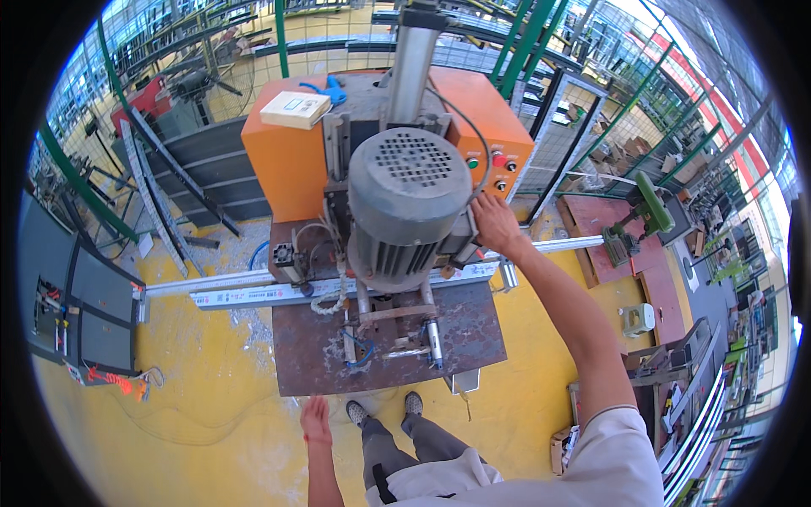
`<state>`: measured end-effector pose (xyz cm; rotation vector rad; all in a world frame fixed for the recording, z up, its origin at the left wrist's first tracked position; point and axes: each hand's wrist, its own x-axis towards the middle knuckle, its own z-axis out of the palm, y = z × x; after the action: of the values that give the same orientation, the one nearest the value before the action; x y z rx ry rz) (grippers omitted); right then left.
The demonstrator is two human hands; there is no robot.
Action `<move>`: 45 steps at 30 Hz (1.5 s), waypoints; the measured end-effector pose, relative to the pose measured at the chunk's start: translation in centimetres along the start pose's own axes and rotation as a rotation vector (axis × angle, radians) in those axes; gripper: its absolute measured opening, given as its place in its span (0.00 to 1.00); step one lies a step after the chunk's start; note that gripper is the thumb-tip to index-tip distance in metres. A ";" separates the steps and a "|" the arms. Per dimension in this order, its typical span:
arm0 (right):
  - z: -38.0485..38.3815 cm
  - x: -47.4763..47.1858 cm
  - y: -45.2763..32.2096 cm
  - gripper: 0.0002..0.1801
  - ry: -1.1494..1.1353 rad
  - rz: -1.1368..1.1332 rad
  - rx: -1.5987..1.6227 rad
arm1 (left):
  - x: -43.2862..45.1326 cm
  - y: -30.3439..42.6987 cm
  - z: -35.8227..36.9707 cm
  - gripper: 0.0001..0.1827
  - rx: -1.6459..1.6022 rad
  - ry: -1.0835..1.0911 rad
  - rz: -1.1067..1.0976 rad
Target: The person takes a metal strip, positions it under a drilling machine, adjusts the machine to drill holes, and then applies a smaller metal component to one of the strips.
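Note:
A machine with an orange housing (285,165) stands before me, its large grey electric motor (405,196) upright in the middle. My right hand (495,222) reaches to the motor's right side, below the control panel (497,166); its fingertips are hidden behind the motor. My left hand (316,419), slightly blurred, hangs by the front edge of the rusty steel table (380,374) with nothing visible in it. Beneath the motor a metal profile (247,296) with printed film lies crosswise, its middle hidden. Small pneumatic cylinders (434,342) sit at the front.
A white box (295,109) and a blue tool handle (332,90) lie on the housing. A long rail (557,244) runs out to the right. A grey cabinet (104,304) stands left, a green drill press (633,218) right. Metal chips (237,329) litter the yellow floor.

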<state>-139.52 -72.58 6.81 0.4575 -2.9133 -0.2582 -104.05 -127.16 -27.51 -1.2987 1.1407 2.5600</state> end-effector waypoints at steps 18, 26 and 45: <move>-2.8 0.7 1.2 0.39 0.337 0.014 0.293 | -16.4 -17.0 -17.1 0.13 0.386 0.293 -0.307; -1.4 0.6 1.7 0.44 0.321 -0.018 0.179 | -16.3 -19.1 -17.3 0.11 0.355 0.198 -0.277; -0.7 1.8 3.1 0.23 0.004 0.010 -0.038 | -17.4 -23.9 -18.1 0.12 0.176 0.262 -0.334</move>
<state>-141.94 -70.39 8.38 0.4365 -2.9008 -0.3098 -72.16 -116.64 -35.88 -1.6521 1.0489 2.0539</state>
